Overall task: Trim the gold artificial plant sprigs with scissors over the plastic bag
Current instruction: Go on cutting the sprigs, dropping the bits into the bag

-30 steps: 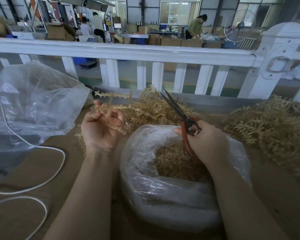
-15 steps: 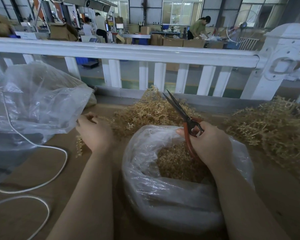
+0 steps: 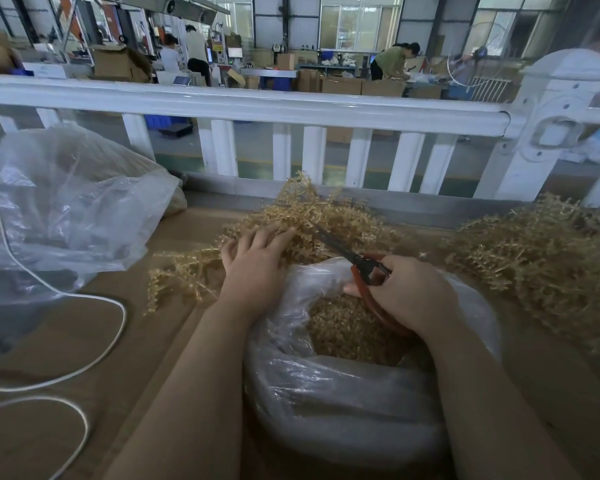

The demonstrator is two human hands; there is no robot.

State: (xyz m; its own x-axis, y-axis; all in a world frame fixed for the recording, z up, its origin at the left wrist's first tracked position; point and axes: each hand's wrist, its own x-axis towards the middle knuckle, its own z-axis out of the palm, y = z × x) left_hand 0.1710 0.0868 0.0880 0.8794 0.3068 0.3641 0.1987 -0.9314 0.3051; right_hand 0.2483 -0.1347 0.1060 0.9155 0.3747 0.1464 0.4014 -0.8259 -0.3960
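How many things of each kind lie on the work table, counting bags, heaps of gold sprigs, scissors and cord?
Clear plastic bags: 2, crumpled bag and open bag
Heaps of gold sprigs: 2, middle heap and right heap
Scissors: 1
White cord: 1
Total: 6

A white railing with square balusters (image 3: 243,105) runs across the far edge of the brown surface (image 3: 49,427). Beyond it lies a workshop hall with tall daylight windows (image 3: 357,22), stacked brown cardboard boxes (image 3: 343,85) and a green-painted floor (image 3: 257,164).
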